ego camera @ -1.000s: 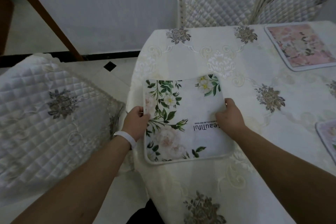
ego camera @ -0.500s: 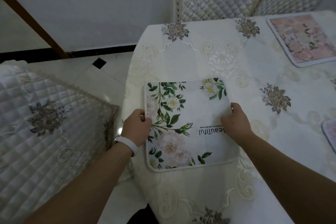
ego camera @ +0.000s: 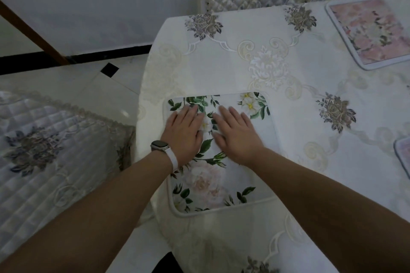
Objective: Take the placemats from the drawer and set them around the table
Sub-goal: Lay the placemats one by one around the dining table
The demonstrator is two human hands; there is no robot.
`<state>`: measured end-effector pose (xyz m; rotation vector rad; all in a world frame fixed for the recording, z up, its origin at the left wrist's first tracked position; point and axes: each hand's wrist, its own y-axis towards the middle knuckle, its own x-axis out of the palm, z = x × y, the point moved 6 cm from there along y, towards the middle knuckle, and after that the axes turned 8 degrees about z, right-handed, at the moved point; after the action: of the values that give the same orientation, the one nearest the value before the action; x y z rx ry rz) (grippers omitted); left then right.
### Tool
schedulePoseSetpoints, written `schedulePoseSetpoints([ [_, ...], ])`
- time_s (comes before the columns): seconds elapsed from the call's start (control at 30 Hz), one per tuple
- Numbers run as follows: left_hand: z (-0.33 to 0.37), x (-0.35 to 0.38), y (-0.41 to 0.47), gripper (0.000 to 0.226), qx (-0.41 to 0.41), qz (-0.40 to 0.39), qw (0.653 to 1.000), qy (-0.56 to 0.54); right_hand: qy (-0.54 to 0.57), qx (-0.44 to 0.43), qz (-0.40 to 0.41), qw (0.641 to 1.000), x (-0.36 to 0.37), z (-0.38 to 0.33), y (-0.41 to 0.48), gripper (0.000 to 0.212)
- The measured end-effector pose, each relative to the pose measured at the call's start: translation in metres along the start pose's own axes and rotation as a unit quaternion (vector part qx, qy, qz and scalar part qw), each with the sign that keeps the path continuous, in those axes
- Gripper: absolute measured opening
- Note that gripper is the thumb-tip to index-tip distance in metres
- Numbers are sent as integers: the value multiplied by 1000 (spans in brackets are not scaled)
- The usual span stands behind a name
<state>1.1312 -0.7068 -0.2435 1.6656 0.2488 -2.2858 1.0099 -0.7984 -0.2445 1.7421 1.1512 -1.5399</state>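
Placemat with green leaves and pale roses (ego camera: 206, 184) lies flat on the worktop (ego camera: 221, 62), near its front rim and its rounded left rim. Both hands rest palm-down on the mat's far half, the left hand (ego camera: 185, 133) just beside the right hand (ego camera: 237, 135). The fingers (ego camera: 193, 111) are straight and spread, gripping nothing.

The step looks like smoothing and squaring the mat. It would go best with light pressure, sweeping outward from the middle to the corners so the embroidered cloth beneath does not bunch. The near edge should run parallel to the rim.

Farther off, the corner of another placemat (ego camera: 402, 153) shows at the right edge, and a pink placemat (ego camera: 372, 33) lies at the far right. Matching their inset from the rim would keep the settings even.
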Motion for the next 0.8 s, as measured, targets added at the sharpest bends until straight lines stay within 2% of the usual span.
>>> schedulePoseSetpoints([
  [0.17, 3, 12, 28, 62, -3, -17, 999, 45, -12, -4, 5, 1000, 8, -1, 27, 61],
  [0.53, -9, 17, 51, 59, -39, 10, 997, 60, 1, 34, 33, 999, 5, 21, 54, 60],
  [0.8, -26, 9, 30, 68, -131, 18, 990, 54, 5, 149, 67, 987, -4, 83, 32, 67],
])
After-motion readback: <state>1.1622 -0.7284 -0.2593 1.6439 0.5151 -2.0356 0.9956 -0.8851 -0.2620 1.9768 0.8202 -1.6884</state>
